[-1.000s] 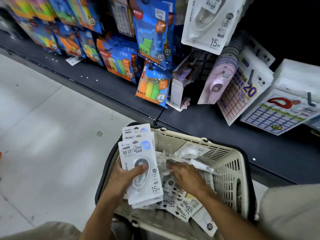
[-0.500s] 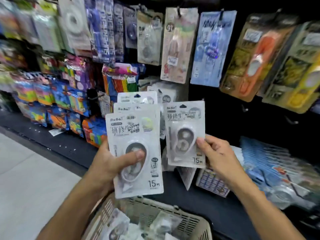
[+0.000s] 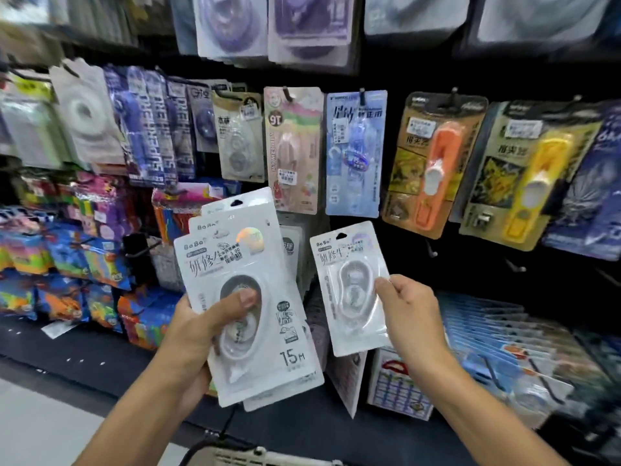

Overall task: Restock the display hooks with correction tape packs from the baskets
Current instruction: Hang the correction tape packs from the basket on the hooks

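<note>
My left hand (image 3: pixel 198 331) grips a fanned stack of white correction tape packs (image 3: pixel 245 297), thumb across the front blister. My right hand (image 3: pixel 413 317) pinches a single white correction tape pack (image 3: pixel 349 287) by its right edge and holds it upright in front of the dark display wall. Behind the two, more white packs of the same kind (image 3: pixel 295 253) hang on a hook, mostly hidden. Only the rim of the beige basket (image 3: pixel 268 457) shows at the bottom edge.
Other correction tape cards hang above: a pink one (image 3: pixel 292 149), a light blue one (image 3: pixel 356 153), an orange one (image 3: pixel 433 163) and a yellow one (image 3: pixel 524 176). Bare hooks (image 3: pixel 431 250) stick out right of the single pack. Colourful sticky-note packs (image 3: pixel 84 280) fill the left.
My view rose from the basket to the display wall. My right hand took one pack out of the basket and lifted it, and both hands came up toward the hooks.
</note>
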Demonstrator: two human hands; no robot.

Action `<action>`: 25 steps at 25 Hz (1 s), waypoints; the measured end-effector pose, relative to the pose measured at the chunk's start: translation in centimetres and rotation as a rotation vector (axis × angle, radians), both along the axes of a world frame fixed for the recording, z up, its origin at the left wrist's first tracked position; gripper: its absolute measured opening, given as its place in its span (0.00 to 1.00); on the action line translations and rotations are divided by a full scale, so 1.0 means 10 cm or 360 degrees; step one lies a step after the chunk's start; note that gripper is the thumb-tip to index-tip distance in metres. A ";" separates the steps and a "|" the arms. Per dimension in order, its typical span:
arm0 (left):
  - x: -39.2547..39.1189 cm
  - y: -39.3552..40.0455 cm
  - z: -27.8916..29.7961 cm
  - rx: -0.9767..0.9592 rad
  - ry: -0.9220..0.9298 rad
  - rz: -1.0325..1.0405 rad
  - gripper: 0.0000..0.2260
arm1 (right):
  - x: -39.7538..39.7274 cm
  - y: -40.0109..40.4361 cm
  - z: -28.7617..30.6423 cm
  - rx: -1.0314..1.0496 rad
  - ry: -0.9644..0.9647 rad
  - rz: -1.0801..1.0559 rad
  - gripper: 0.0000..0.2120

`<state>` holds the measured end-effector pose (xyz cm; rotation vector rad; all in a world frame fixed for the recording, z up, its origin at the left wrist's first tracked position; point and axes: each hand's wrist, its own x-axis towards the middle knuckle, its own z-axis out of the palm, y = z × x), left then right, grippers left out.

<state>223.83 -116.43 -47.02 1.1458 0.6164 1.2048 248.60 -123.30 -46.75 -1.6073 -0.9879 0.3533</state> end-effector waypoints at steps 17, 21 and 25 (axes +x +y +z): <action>0.16 -0.08 -0.03 -0.0311 -0.0494 -0.0098 0.12 | 0.09 -0.05 -0.04 0.0028 0.0098 -0.0065 0.05; 0.24 -0.11 -0.02 -0.0345 -0.0495 -0.0196 0.15 | -0.04 -0.07 -0.05 -0.0064 -0.0671 0.0077 0.16; 0.23 -0.07 -0.04 -0.0377 -0.0583 -0.0253 0.32 | -0.12 -0.10 -0.09 -0.0242 0.0426 0.1243 0.17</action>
